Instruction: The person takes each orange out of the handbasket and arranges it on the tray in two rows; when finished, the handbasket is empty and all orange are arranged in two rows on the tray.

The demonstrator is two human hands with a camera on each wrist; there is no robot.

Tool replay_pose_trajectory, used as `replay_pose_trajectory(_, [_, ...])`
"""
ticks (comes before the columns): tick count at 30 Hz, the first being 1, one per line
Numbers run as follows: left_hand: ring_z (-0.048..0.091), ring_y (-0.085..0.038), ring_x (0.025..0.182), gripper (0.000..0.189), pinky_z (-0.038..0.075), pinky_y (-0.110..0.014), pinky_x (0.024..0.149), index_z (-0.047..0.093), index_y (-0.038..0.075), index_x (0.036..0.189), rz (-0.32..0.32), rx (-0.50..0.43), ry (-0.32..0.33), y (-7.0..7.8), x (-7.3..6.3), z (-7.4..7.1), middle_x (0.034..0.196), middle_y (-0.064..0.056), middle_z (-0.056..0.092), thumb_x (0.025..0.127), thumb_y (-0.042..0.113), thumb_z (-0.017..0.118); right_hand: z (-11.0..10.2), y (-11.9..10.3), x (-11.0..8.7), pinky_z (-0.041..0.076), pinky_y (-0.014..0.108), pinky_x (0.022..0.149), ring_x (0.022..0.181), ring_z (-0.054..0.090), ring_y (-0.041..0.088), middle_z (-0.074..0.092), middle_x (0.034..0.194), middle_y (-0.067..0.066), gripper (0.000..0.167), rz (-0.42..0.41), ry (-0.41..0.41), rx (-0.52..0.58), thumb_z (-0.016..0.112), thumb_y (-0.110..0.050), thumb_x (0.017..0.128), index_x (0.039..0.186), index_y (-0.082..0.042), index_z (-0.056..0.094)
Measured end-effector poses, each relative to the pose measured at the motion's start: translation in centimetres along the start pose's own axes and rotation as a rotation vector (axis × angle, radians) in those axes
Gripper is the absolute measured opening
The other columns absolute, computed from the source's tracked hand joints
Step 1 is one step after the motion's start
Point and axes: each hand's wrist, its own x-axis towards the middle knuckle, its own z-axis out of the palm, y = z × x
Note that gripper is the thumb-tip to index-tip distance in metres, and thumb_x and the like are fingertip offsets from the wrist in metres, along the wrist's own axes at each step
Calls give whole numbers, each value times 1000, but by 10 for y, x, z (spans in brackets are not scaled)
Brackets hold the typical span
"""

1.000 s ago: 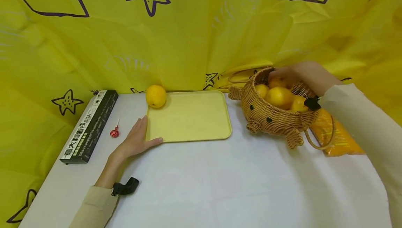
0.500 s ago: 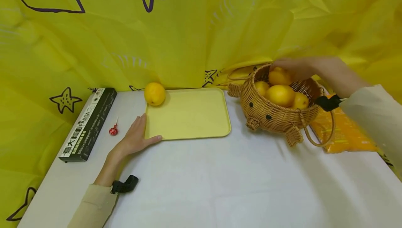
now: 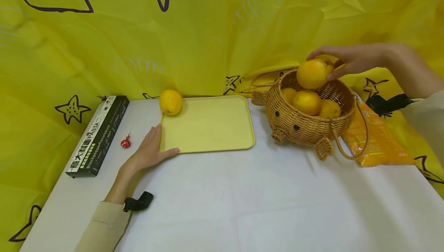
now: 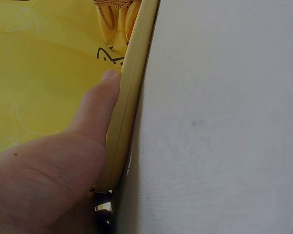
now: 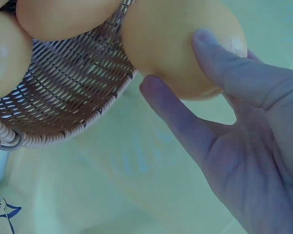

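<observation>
In the head view, my right hand [image 3: 360, 59] holds an orange [image 3: 312, 73] between thumb and fingertips, just above the rim of the woven basket [image 3: 305, 130]. The basket has a pig-like snout and ears, and several more oranges [image 3: 306, 102] lie inside. The right wrist view shows thumb and fingers bent around the held orange [image 5: 180, 48]. My left hand [image 3: 147, 152] rests at the near left corner of the pale yellow tray [image 3: 211, 125], its thumb stretched along the front edge. Another orange [image 3: 171, 102] sits at the tray's far left corner.
A black and white pasta box [image 3: 97, 138] lies at the left, with a red lollipop [image 3: 126, 141] beside it. An orange packet [image 3: 378, 138] lies partly behind the basket at the right. A yellow patterned cloth [image 3: 208, 32] hangs behind the table.
My right hand has risen out of the basket, lifting an orange from among the others to above the rim. My left hand has kept its place at the tray.
</observation>
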Motion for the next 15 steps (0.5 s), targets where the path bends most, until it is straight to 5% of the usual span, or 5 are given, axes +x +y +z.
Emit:
replay_pose_trajectory(6, [-4, -47, 149, 118, 3, -61, 121, -9, -5, 152, 5, -2, -1, -1, 0, 2, 161, -28, -7, 85, 60, 63, -1, 8, -4, 37, 52, 101, 136, 24, 41, 15, 158, 22, 73, 45, 12, 11, 54, -18, 100, 156, -21, 9])
replay_pose_trajectory(12, [-5, -46, 149, 118, 2, -61, 121, -9, -5, 152, 6, 2, -6, -1, 1, 2, 161, -27, -8, 86, 59, 63, -1, 23, -9, 44, 8, 81, 113, 50, -2, 24, 151, 7, 74, 41, 139, 96, 56, -13, 98, 156, -26, 12])
replay_pose_trajectory(15, [-5, -46, 149, 118, 2, -60, 121, -10, -6, 152, 10, 1, -6, -2, 2, 3, 161, -28, -8, 86, 60, 62, 2, 24, -13, 50, 10, 81, 105, 54, -12, 27, 145, 1, 75, -45, 222, 234, 54, -1, 96, 155, -23, 14])
